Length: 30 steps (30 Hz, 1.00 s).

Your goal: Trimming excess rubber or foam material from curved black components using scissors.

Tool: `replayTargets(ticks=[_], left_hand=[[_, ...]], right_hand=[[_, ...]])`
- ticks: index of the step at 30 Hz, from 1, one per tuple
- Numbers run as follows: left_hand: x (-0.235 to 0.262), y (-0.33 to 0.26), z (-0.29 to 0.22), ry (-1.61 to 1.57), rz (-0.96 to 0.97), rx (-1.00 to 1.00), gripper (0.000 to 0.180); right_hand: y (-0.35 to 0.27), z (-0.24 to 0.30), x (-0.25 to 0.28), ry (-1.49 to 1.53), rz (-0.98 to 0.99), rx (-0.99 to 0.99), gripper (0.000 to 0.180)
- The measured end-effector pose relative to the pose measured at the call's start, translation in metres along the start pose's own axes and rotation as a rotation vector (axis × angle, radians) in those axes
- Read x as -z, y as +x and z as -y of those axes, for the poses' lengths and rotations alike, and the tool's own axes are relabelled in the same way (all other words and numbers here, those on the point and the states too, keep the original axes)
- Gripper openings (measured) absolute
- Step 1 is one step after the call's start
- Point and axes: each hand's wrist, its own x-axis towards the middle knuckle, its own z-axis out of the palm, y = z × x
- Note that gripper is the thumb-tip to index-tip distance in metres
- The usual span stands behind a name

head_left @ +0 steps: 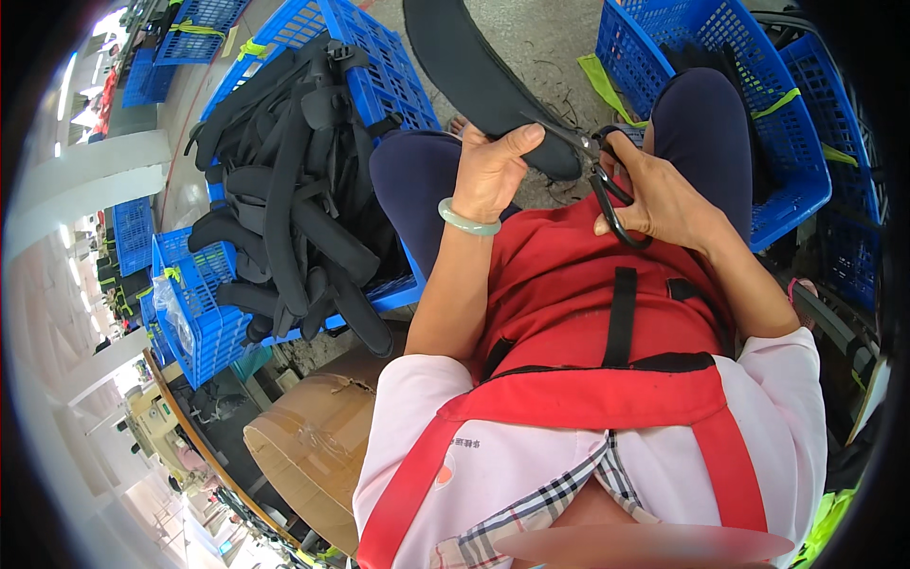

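Observation:
A long, curved black padded strap point(469, 71) stretches up and away from my lap, its rounded near end between my knees. My left hand point(493, 175), with a pale green bangle at the wrist, is closed on the strap near that end, thumb on top. In my right hand point(668, 197) is a pair of scissors point(607, 201) with black loop handles. Fingers and thumb are in and around the loops. The scissors' blades meet the strap's edge by its near end; whether they are apart is hard to see.
On the left, a blue plastic crate point(389, 71) is heaped with black straps point(284, 180). Another blue crate point(720, 38) with dark pieces stands at the right. A smaller blue crate point(194, 332) and a cardboard box point(313, 436) sit lower left. Dark thread scraps litter the floor.

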Motion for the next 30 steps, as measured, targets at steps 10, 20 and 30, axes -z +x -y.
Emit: replayTargets(ticks=[10, 20, 30], left_hand=[[0.008, 0.002, 0.003, -0.048, -0.010, 0.006, 0.021], [-0.005, 0.002, -0.007, -0.077, -0.083, -0.098, 0.016], [-0.005, 0.002, 0.000, 0.026, -0.152, -0.116, 0.014]], right_hand=[[0.003, -0.002, -0.007, 0.178, 0.024, -0.093, 0.051], [-0.011, -0.017, -0.011, -0.010, -0.199, -0.063, 0.065], [-0.016, -0.021, -0.017, -0.328, -0.353, -0.051, 0.062]])
